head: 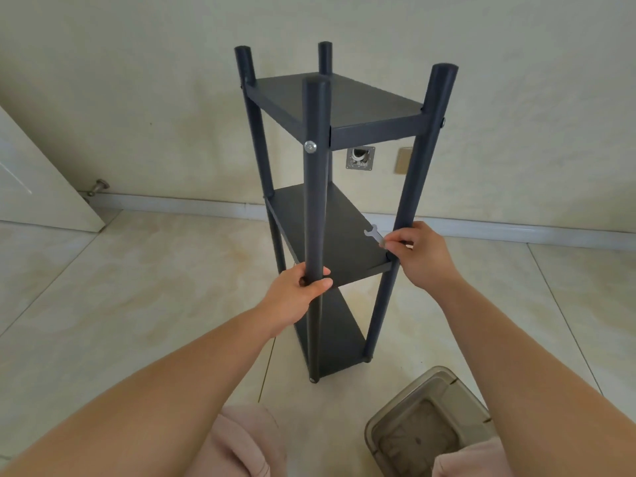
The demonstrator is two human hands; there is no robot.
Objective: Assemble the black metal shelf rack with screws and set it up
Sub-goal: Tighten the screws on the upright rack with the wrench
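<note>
While left hand [296, 294] grips matte black round-tubed metal rack [315, 201], right hand [418, 251] pinches flat silver wrench [373, 234]; glossy beige tile floor [137, 287].

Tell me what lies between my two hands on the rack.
Head view: between the left hand and right hand lies the middle shelf's front corner, with the small wrench above it.

The black metal shelf rack [330, 215] stands upright on the tiled floor, three flat shelves bolted between four round posts. A silver screw head [310, 146] shows on the near post, and a small flat wrench [375, 235] sits at the middle shelf's right corner.
</note>
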